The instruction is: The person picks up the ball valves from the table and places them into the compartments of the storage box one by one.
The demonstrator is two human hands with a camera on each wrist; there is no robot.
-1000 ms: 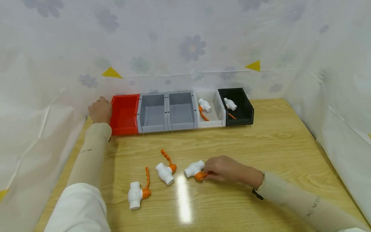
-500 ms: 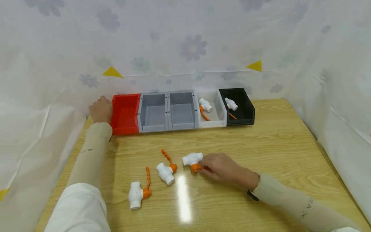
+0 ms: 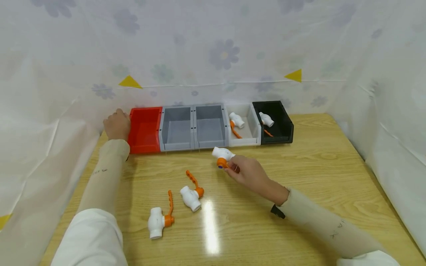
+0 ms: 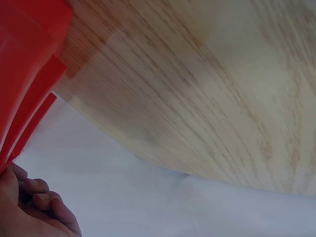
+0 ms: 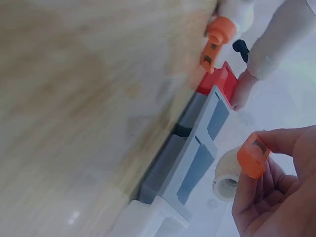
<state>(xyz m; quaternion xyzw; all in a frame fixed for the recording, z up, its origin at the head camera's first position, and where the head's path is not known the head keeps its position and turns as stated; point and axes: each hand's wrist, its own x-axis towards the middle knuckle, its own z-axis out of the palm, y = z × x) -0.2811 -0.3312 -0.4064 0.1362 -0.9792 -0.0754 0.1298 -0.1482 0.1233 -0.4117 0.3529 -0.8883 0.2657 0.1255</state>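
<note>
My right hand holds a white ball valve by its orange handle, in the air just before the bins; the right wrist view shows thumb and fingers pinching the orange handle. At the far left, my left hand is at the outer side of the red bin. In the left wrist view its curled fingers and thumb grip the red bin's edge. Two more ball valves lie on the table: one in the middle, one nearer the front left.
Two grey bins stand beside the red one. A white bin and a black bin each contain one ball valve. The row stands along the wooden table's back, before a flowered sheet.
My right hand has lifted the ball valve off the table and carried it forward and slightly left toward the bins. My left hand has stayed at the red bin.
</note>
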